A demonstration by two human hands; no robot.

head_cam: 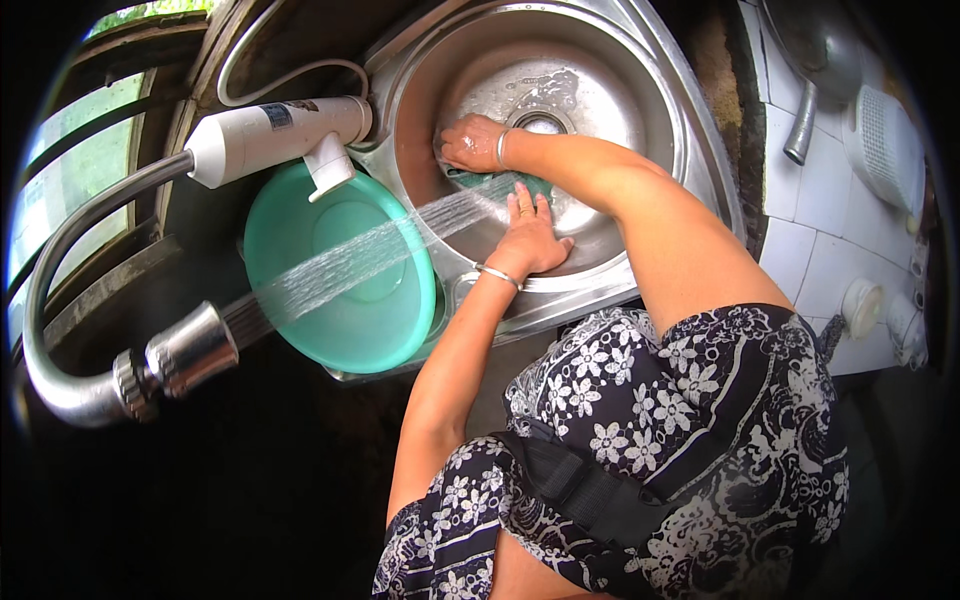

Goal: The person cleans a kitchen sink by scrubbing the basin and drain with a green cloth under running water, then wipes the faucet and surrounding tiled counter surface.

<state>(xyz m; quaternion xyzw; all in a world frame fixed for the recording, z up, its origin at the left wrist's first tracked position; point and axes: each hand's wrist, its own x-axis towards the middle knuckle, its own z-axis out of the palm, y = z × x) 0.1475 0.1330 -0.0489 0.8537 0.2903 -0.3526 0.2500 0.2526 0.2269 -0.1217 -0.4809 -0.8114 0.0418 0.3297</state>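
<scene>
Both my hands are inside a round stainless steel sink bowl (pixel 592 67). My left hand (pixel 529 236), with a bangle at the wrist and a ring on a finger, lies palm down with its fingers apart. Its fingertips reach a wet green thing (pixel 536 186) low in the bowl, too blurred by water to name. My right hand (pixel 474 142), wet and also wearing a bangle, is curled near the bowl's left wall, just above the green thing. What it may hold is hidden. A water spray (pixel 360 251) lands between the hands.
The spray leaves a chrome faucet head (pixel 191 349) on a curved spout from a white tap heater (pixel 277 139). Under the spray stands a green plastic basin (pixel 337 330), left of the bowl. A pan (pixel 817 45) and a white plastic basket (pixel 885 146) are at the right.
</scene>
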